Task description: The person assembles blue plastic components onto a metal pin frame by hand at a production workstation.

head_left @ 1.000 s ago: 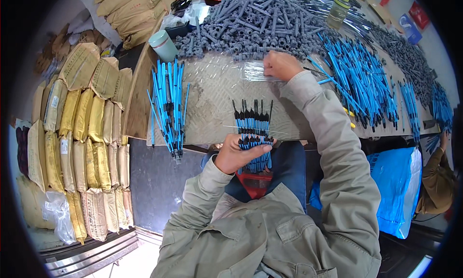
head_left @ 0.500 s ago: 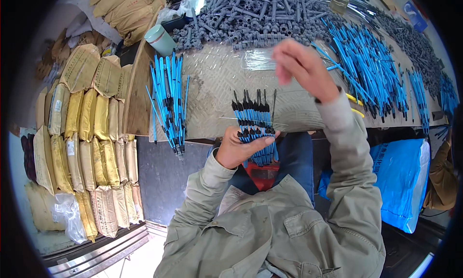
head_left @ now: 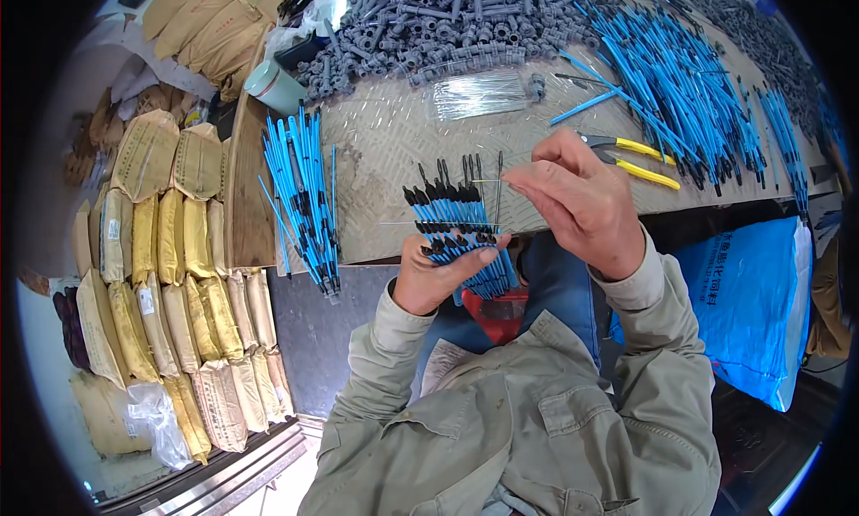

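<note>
My left hand point(head_left: 431, 282) is closed around a bundle of slim rods point(head_left: 458, 210), smooth and bright blue, with matte black, pointed tips in stepped rows; the bundle is raised just in front of the near edge of the table point(head_left: 385, 172). A straight, shiny wire point(head_left: 394, 223) lies crosswise through the bundle, protruding on its left side. My right hand point(head_left: 583, 198), beside the bundle, has thumb and forefinger pinched narrow on what appears to be a second fine wire point(head_left: 488, 181), whose far end is lost among the black tips. My left palm and fingers are mostly hidden behind the rods, as are the rods' lower ends in part. On the worn, patterned tabletop lie a flat sheaf of glossy, transparent strands point(head_left: 480, 96), pliers point(head_left: 640, 163) with yellow grips, their head partly covered by my right hand, and a heap of ribbed grey tubular fittings point(head_left: 465, 24), cut off by the upper edge.
</note>
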A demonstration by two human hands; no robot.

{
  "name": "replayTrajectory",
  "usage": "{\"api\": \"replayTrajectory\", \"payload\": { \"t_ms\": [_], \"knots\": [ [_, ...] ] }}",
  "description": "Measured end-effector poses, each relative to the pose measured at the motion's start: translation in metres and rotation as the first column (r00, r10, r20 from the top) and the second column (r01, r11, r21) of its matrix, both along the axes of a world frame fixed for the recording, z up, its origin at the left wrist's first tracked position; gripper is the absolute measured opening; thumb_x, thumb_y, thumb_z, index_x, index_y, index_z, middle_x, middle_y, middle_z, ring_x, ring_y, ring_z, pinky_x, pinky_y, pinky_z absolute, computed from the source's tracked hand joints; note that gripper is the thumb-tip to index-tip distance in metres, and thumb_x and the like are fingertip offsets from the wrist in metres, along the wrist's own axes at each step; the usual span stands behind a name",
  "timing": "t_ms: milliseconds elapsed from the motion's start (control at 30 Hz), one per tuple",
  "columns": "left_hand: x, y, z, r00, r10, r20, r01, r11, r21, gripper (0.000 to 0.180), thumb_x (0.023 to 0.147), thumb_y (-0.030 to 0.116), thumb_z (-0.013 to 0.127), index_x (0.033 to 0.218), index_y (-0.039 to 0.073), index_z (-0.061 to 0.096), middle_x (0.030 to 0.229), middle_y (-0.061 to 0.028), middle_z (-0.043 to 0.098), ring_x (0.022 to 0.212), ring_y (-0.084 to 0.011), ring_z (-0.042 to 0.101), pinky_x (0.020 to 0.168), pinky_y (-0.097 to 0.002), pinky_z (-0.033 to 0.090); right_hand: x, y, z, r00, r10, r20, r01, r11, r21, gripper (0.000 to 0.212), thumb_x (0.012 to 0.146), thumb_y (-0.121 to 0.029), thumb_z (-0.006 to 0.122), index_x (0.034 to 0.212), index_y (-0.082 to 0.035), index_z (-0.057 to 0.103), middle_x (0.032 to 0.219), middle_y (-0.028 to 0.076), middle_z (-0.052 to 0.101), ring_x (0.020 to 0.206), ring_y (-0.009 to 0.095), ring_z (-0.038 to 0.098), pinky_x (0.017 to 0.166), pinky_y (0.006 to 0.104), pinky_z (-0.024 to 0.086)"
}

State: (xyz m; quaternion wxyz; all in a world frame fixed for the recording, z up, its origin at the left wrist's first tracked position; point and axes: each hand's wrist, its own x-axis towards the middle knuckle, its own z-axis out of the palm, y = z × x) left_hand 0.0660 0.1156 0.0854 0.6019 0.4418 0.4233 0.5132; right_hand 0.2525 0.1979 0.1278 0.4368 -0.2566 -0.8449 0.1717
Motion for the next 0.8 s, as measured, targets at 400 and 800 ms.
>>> {"api": "replayTrajectory", "payload": {
  "t_ms": [400, 800],
  "knots": [
    [0.0004, 0.0002, -0.0007, 0.998, -0.001, 0.070, -0.001, 1.000, 0.022, 0.014, 0.081, -0.003, 0.062, 0.095, -0.005, 0.064, 0.094, -0.0101, 0.066, 0.086, -0.0136, 0.061, 0.077, -0.0291, 0.051, -0.0020, -0.0020, 0.0091, 0.993, -0.043, 0.106, 0.039, 0.998, 0.045, 0.018, 0.073, 0.002, 0.064, 0.090, -0.004, 0.063, 0.078, 0.010, 0.052, 0.059, 0.021, 0.057, 0.050, 0.0287, 0.043],
    [-0.0018, 0.0003, 0.0015, 0.998, -0.029, 0.052, 0.028, 1.000, 0.009, 0.012, 0.080, -0.004, 0.062, 0.093, -0.004, 0.064, 0.093, -0.0106, 0.066, 0.085, -0.0134, 0.061, 0.075, -0.0291, 0.051, -0.0044, -0.0030, 0.0086, 0.989, -0.048, 0.139, 0.039, 0.997, 0.072, 0.017, 0.073, 0.000, 0.064, 0.090, -0.006, 0.063, 0.078, 0.009, 0.052, 0.056, 0.021, 0.055, 0.047, 0.0293, 0.042]
  ]
}}
